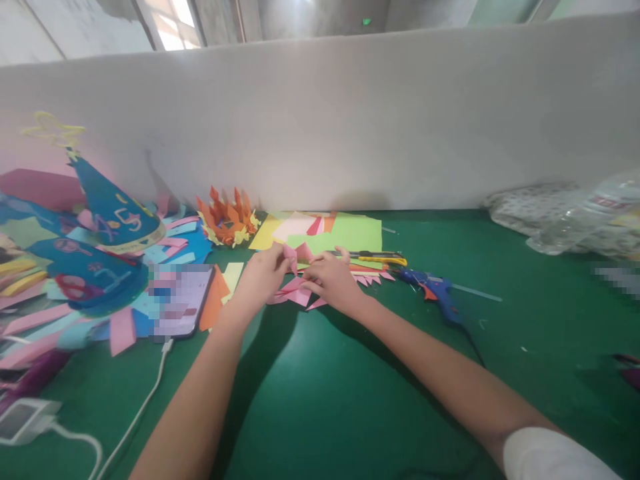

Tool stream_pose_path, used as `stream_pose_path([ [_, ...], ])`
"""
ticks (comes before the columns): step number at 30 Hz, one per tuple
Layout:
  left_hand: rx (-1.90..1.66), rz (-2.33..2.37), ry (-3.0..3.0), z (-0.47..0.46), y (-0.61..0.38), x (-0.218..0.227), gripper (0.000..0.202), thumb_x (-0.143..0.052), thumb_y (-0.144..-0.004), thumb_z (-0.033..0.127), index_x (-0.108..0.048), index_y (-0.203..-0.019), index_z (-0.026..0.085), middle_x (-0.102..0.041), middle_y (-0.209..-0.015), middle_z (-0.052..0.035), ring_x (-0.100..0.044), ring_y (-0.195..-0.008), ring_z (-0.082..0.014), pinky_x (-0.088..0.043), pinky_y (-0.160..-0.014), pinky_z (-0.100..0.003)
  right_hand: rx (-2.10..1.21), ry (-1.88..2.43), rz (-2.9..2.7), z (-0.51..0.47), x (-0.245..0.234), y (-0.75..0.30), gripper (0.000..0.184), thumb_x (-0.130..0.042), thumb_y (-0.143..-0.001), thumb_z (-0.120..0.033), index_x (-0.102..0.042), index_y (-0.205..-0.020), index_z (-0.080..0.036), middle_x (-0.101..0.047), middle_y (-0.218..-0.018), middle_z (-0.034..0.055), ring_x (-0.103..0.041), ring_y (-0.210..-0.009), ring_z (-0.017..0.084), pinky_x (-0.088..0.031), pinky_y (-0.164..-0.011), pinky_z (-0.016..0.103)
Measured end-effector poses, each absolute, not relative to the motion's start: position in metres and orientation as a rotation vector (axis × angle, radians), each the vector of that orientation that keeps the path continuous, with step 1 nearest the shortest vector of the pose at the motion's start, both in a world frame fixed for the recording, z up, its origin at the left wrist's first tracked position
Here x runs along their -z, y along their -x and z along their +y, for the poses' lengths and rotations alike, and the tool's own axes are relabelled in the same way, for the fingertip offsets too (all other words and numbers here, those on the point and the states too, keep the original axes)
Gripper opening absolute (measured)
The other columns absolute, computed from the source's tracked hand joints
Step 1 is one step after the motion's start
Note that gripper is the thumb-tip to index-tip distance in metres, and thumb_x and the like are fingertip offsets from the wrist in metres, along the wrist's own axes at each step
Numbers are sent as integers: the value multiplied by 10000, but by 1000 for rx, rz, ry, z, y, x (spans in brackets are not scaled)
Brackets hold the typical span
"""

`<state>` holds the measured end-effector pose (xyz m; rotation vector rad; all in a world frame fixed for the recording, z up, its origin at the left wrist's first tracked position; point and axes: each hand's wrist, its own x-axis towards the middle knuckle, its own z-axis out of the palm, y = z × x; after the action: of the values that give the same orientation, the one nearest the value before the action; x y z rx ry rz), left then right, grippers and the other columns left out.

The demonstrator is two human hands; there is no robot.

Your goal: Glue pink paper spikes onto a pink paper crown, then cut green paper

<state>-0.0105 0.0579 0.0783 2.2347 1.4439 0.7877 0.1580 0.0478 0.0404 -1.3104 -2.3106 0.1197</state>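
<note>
Your left hand (263, 277) pinches the pink paper (291, 257) above the middle of the bench (310, 387). Your right hand (333, 283) curls over its right side; whether those fingers grip it, I cannot tell. The cutter (385, 260) lies just beyond, the glue gun (440, 293) farther right. Left of your left hand lies the phone (197, 303).

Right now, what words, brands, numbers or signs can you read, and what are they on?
"A", most likely, on the upper blue cone hat; the mark beside it is unclear.
Lower blue hat: markings too blurred.
Bottle label: too blurred.
Phone screen: blurred out.
Green sign: too small.
</note>
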Motion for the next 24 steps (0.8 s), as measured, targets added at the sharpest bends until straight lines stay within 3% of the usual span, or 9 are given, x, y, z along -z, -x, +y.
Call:
stream_pose_path([
  [10, -691, 1347, -2275, 58, 8, -71, 155, -404, -862, 220, -492, -735, 205, -610, -724, 20, -536, -634, -133, -339, -573, -242, -89, 1359, -2318, 49, -39, -161, 288, -560, -836, -427, -658, -669, -214, -665, -691, 0, -479, -826, 182, -107, -917, 464],
  [24, -606, 1377, -2338, 55, 4, -74, 163, -404, -842, 233, -517, -730, 195, -587, -674, 1, -520, -598, -138, -327, -532, -242, -48, 1349, -2320, 49, -37, -161, 261, -558, -838, -417, -660, -687, -230, -669, -705, 0, -481, -830, 182, -119, -910, 457],
])
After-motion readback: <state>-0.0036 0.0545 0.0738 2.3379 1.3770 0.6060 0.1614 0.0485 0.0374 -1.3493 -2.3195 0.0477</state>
